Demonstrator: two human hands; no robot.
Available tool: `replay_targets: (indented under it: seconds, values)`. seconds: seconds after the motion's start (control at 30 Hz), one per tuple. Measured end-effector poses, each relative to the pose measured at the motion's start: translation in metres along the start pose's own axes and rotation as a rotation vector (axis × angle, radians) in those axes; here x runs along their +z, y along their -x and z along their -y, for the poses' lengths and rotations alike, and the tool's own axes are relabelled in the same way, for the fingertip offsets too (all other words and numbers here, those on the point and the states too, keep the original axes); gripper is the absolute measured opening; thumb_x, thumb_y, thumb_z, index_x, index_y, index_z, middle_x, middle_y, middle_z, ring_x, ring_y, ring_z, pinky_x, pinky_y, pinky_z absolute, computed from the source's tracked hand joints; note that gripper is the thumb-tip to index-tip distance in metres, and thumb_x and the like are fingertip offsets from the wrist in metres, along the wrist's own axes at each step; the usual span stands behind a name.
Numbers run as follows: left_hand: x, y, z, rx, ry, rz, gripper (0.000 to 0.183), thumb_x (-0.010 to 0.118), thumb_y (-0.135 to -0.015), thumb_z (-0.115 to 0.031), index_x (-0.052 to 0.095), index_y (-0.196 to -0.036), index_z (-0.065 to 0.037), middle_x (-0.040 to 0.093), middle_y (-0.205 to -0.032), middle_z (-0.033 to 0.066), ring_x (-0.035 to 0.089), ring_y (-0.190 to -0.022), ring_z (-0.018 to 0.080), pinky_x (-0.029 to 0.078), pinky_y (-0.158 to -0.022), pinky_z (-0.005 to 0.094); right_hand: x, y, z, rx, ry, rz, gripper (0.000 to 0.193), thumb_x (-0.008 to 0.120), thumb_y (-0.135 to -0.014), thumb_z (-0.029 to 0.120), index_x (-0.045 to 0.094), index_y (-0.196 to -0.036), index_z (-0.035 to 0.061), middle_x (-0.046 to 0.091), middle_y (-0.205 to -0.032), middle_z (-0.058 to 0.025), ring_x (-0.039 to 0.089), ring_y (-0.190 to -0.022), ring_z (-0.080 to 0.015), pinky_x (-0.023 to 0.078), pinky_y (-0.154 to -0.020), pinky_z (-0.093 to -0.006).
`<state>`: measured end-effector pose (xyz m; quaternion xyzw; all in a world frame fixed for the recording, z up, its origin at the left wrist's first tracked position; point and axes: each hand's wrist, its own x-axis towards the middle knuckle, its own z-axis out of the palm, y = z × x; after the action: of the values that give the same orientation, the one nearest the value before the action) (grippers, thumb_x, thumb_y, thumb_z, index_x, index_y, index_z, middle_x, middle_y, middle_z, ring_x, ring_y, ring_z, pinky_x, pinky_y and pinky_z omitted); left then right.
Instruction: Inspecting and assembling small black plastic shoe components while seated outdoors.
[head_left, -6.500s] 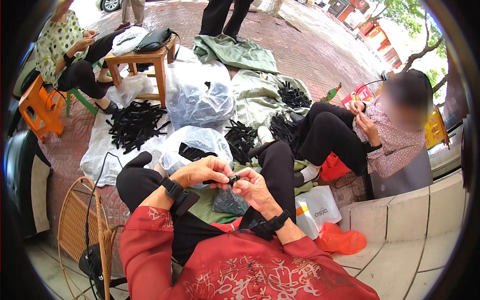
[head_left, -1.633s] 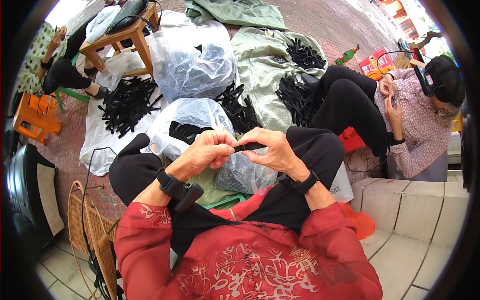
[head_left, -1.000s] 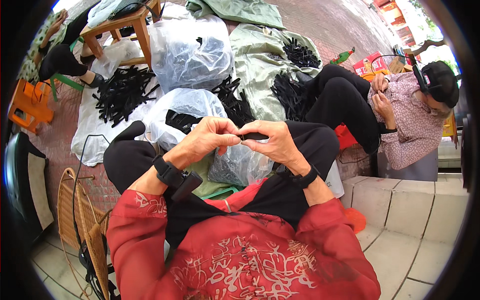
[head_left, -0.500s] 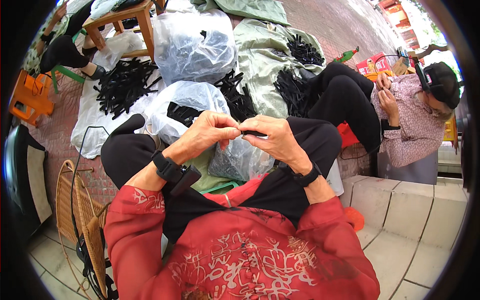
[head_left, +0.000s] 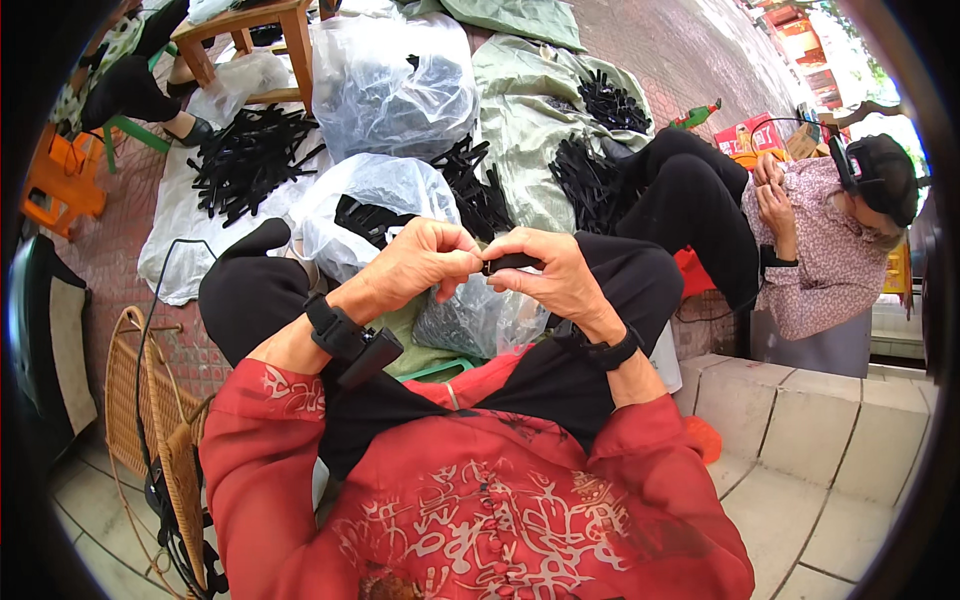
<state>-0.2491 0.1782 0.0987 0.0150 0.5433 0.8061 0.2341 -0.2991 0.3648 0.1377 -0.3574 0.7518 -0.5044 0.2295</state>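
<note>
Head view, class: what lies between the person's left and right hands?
A small black piece, gripped by the right hand with its end at the left hand; the head view shows it.

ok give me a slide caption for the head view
Left hand and right hand hold a small black piece above a clear plastic bag.

The held piece (head_left: 516, 261) is black, the shirt (head_left: 450, 450) pale-patterned red, the tarp (head_left: 522, 165) grey-green.

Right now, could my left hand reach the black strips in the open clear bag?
Probably yes: black strips show in the open clear bag just beyond the left hand, though that hand is busy at a small black piece.
</note>
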Motion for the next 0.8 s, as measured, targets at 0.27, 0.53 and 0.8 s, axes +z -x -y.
replay_targets:
  seconds: [0.27, 0.53, 0.8]
  values:
    - [0.005, -0.004, 0.007, 0.09, -0.123, -0.062, 0.013, 0.055, -0.078, -0.014, 0.058, -0.075, -0.001, 0.049, -0.053, -0.0015, 0.043, -0.043, 0.0035, 0.034, -0.038, 0.0183, 0.002, 0.003, -0.006, 0.185, -0.321, 0.04, 0.02, 0.056, -0.076, 0.003, 0.056, -0.095, -0.0016, 0.058, -0.079, -0.0036, 0.056, -0.07, -0.0109, 0.046, -0.063, -0.021]
    - [0.005, -0.001, 0.002, 0.089, -0.072, 0.046, 0.013, 0.054, -0.081, -0.014, 0.057, -0.079, -0.001, 0.049, -0.06, -0.0019, 0.045, -0.05, 0.0039, 0.036, -0.044, 0.0183, 0.0, 0.007, -0.003, 0.256, -0.314, -0.01, 0.014, 0.055, -0.076, 0.0, 0.056, -0.09, -0.003, 0.057, -0.078, -0.0051, 0.057, -0.07, -0.01, 0.047, -0.063, -0.0204]
    - [-0.006, 0.001, 0.006, -0.016, 0.17, 0.132, 0.014, 0.052, -0.082, -0.012, 0.058, -0.085, 0.0, 0.058, -0.068, 0.0037, 0.054, -0.057, 0.0082, 0.044, -0.051, 0.0189, 0.005, 0.008, -0.005, 0.285, -0.394, -0.047, 0.012, 0.055, -0.073, 0.0, 0.056, -0.085, -0.0007, 0.056, -0.073, -0.0034, 0.054, -0.064, -0.0081, 0.044, -0.06, -0.0196]
